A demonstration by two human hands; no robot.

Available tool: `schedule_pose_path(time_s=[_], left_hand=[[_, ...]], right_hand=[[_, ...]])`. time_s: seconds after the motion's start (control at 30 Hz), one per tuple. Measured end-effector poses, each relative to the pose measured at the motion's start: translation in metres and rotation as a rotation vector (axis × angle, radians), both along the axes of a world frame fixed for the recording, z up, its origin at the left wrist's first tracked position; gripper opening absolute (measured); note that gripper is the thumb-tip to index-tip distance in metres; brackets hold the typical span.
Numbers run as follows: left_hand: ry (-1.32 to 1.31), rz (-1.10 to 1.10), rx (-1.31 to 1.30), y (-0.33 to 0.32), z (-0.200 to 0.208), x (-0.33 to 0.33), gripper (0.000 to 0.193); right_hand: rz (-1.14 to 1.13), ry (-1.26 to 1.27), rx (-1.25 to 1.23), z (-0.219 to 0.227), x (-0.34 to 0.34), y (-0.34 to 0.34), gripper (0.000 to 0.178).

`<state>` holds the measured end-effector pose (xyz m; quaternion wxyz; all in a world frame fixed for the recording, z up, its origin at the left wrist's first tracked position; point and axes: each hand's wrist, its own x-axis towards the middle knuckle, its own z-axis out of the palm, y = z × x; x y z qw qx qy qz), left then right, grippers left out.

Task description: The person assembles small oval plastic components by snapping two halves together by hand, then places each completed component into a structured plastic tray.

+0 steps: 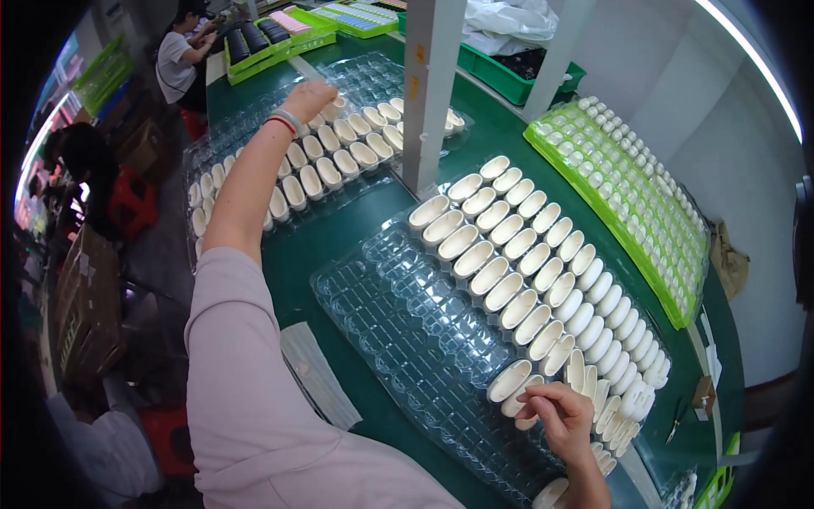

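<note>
My left arm stretches forward to the far clear tray (339,183). There my left hand (309,99) has its fingers closed on a cream oval shell (334,108), partly covered by the hand. Several more hollow cream shells stand in rows around it. My right hand (560,416) is low at the right, thumb and fingers curled together over a cream shell (519,409) at the near tray's front. What those fingers hold, if anything, is hidden. The near clear tray (407,348) carries rows of open cream shells and, farther right, smooth white oval pieces (602,327).
A grey post (430,93) rises between the two trays. A lime-green tray (623,212) of small white parts lies at the right. Cutters (675,424) rest near the right edge; a pale strip (320,373) is by my left sleeve. A seated person (181,59) works at the far left.
</note>
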<state>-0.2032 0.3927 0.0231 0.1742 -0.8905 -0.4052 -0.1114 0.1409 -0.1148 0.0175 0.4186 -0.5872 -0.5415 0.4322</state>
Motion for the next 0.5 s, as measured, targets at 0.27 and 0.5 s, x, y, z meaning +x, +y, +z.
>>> schedule_pose_path(time_s=[0.27, 0.5], left_hand=[[0.153, 0.142, -0.074, 0.026, -0.042, 0.029, 0.018], [-0.083, -0.173, -0.422, 0.151, -0.051, -0.084, 0.041]], right_hand=[[0.031, -0.281, 0.087, 0.024, 0.011, 0.006, 0.015], [-0.141, -0.64, 0.019, 0.077, 0.06, -0.049, 0.027]])
